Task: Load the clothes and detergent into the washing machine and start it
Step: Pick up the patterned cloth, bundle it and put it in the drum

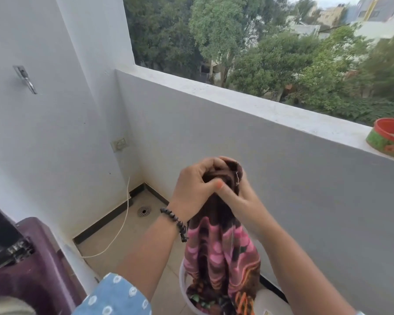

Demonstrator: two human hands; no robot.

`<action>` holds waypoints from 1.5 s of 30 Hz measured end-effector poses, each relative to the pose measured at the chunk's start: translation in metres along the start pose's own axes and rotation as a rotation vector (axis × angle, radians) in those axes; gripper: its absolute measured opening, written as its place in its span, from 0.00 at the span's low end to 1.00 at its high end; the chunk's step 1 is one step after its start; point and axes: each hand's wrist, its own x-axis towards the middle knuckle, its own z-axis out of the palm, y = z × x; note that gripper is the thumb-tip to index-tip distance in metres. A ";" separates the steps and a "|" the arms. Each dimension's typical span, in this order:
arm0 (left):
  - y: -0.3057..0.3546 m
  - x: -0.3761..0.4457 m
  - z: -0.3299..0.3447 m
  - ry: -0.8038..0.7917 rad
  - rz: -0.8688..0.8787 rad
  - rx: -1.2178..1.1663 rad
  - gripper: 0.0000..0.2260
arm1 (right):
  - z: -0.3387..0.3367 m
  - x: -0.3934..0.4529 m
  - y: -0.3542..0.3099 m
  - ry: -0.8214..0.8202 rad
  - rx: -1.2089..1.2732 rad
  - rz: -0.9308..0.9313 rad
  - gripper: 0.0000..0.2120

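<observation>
Both hands, my left hand (192, 186) and right hand (233, 194), have fingers curled and gripping the bunched top of a brown-pink patterned cloth (221, 253), which hangs down into the white basin (183, 289) on the floor (132, 226).

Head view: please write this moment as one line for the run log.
stage: lifting clothes | left hand: grips patterned cloth | right hand: grips same cloth | cloth hangs into white tub | washing machine: lower left
</observation>
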 end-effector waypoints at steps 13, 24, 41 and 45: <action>-0.046 -0.041 0.017 -0.260 -0.317 -0.324 0.14 | -0.020 -0.001 -0.047 0.109 -0.124 -0.291 0.02; -0.061 -0.031 -0.001 0.119 -0.355 -0.217 0.06 | -0.052 -0.012 -0.095 0.321 0.083 -0.480 0.06; 0.002 -0.012 -0.005 -0.064 -0.130 -0.317 0.18 | -0.015 -0.010 -0.031 0.060 -0.211 -0.224 0.18; -0.018 -0.033 0.003 -0.235 -0.286 -0.492 0.14 | -0.019 -0.013 -0.048 0.104 -0.164 -0.291 0.19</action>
